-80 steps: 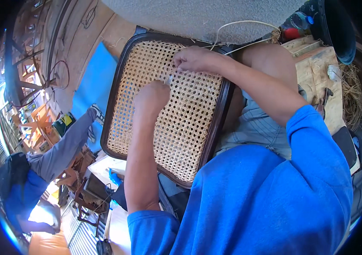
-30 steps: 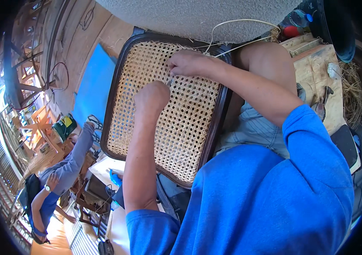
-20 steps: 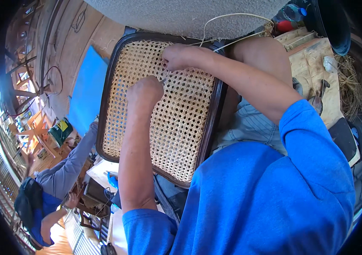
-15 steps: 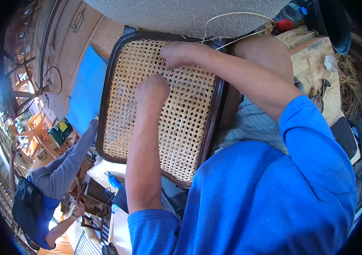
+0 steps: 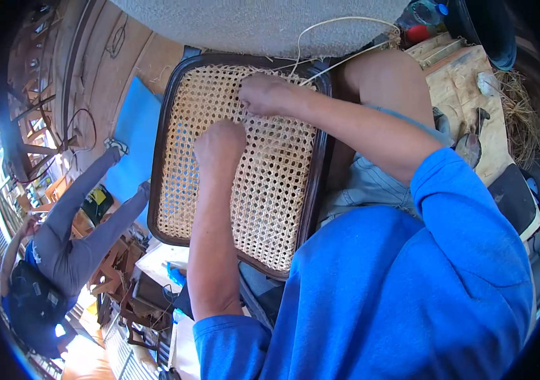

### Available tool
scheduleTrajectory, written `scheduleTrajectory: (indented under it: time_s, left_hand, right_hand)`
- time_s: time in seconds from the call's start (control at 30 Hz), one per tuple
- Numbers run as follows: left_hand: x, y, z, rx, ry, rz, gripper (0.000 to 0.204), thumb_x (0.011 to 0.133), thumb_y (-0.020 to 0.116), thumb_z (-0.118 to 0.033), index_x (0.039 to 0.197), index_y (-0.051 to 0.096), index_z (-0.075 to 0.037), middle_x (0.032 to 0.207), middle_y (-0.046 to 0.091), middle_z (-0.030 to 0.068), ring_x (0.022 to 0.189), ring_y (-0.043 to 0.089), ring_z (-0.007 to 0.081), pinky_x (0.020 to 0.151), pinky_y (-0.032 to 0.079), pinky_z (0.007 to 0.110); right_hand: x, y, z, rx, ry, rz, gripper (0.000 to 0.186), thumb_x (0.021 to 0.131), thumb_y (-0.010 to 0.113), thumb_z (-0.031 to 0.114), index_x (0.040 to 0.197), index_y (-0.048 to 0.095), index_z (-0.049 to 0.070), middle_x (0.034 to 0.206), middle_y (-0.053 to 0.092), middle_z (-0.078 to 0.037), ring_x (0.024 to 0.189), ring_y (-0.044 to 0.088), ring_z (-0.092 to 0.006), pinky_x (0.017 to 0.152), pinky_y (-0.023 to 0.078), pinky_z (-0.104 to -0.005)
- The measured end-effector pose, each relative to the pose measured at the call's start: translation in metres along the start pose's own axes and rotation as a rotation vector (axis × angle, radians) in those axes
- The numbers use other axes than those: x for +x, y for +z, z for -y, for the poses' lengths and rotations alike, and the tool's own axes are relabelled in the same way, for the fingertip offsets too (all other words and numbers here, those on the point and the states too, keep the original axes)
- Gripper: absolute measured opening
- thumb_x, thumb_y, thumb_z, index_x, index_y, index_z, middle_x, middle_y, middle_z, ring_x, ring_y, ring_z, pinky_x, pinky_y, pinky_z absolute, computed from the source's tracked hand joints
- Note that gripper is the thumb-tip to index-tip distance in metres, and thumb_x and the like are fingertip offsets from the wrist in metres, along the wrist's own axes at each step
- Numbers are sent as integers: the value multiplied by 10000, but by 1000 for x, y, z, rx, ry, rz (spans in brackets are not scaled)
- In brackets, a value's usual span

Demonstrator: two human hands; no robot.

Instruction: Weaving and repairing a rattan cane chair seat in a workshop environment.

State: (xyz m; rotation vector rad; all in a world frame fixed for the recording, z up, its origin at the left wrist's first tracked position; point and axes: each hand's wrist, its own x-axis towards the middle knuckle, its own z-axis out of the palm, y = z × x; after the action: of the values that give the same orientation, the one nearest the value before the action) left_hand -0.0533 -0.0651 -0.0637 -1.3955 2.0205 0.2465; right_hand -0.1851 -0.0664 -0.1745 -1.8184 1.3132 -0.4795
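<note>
- In the head view, we are looking down on a caned panel (image 5: 270, 183), which is lying in front of our torso with its far right corner beside our bare knee (image 5: 396, 79).
- A dark frame (image 5: 313, 190) is bordering the open, pale weave on every side.
- Our left hand (image 5: 220, 142) is hovering at or resting on the middle of the weave, its fingers curling inward; we are not seeing whether it is gripping anything.
- Our right hand (image 5: 262, 94) is sitting just beyond it, fingers bending toward the caning; how far they are closing, and on what, we cannot tell.
- A loose pale strand (image 5: 346, 20) is arching over the panel's far edge.
- On our right, a wooden bench (image 5: 460, 95) is carrying a dark-handled tool (image 5: 471, 144), with dry fibres (image 5: 524, 126) lying beside it.
- On our left, a co-worker (image 5: 70, 253) is standing near a blue sheet (image 5: 135, 123).
</note>
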Motion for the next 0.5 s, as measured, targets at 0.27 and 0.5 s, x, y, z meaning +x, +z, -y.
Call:
scheduleTrajectory:
  time_s: [0.27,0.5]
  left_hand:
    - [-55,8,74,-182,-276,-161,440,897,437,-390,915,650,-6,904,650,230,839,624,403,720,468,501]
    - [-45,45,14,-454,-216,-434,342,894,484,-256,1029,600,36,789,655,202,728,636,370,708,498,438]
  right_hand:
    - [-21,-43,8,95,214,103,196,741,624,147,891,650,24,887,660,-168,816,637,-321,734,511,-433]
    - [-43,-63,12,-339,316,179,193,766,577,108,891,690,15,922,681,-159,848,666,-311,697,533,-420]
